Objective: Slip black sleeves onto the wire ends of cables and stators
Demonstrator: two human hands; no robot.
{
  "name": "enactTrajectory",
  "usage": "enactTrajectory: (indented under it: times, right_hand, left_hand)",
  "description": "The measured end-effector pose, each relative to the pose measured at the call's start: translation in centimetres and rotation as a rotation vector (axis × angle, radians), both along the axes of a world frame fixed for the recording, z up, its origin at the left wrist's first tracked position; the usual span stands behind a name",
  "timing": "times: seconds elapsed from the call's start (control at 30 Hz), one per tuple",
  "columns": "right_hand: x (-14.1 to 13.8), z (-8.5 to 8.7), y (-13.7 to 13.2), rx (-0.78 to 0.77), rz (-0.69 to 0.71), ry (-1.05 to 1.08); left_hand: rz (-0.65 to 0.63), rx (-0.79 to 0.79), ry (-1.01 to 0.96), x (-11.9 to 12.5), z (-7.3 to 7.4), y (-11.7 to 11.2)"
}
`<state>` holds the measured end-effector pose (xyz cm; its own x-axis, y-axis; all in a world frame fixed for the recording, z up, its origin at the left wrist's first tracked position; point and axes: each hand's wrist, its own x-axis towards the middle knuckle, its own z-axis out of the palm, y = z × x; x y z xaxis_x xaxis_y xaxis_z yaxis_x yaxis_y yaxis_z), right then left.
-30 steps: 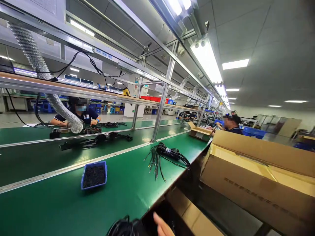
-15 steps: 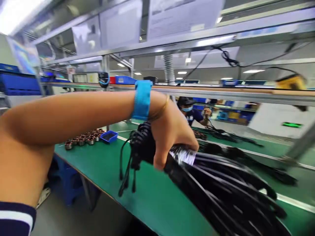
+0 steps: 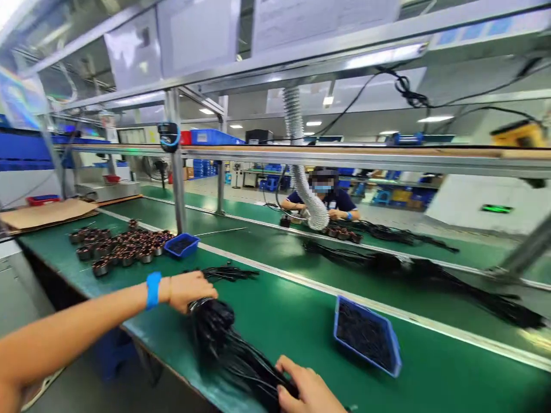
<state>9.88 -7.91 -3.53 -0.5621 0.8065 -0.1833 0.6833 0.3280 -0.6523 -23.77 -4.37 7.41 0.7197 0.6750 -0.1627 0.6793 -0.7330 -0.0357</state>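
A thick bundle of black cables [image 3: 213,335] lies across the near edge of the green workbench [image 3: 284,304], its strands trailing toward the bottom of the view. My left hand [image 3: 187,289], with a blue wrist strap [image 3: 152,289] above it, grips the bundle's bound end. My right hand [image 3: 305,387] closes over the strands lower down. A blue tray of small black parts [image 3: 365,335] sits to the right of my right hand, apart from it. Beyond my left hand lies a loose black cable group [image 3: 228,273].
Several copper-wound parts in metal cups [image 3: 116,252] and a small blue tray [image 3: 181,245] stand at the bench's far left. A co-worker [image 3: 322,195] sits beyond parallel green benches, behind a flexible silver duct [image 3: 303,189]. A metal shelf frame [image 3: 344,155] runs overhead.
My view has swung from along the bench toward its other side. The cable bundle has come down from my raised left hand onto the bench, and my right hand now holds it too.
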Motion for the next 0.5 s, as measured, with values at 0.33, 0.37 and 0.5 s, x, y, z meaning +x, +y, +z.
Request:
enactTrajectory:
  times: [0.33,0.37,0.5]
  right_hand:
    - [1.0,7.0,9.0,0.609,-0.290,-0.549]
    - [2.2,7.3,9.8,0.649,-0.349,-0.577]
    - [7.9,7.0,10.0,0.716,-0.507,-0.616]
  left_hand:
    - [0.356,-0.038,-0.019,-8.0,-3.3,3.1]
    - [0.393,-0.017,-0.013,-8.0,-3.2,3.1]
    - [0.344,0.148,-0.197,-3.9,-3.6,1.0]
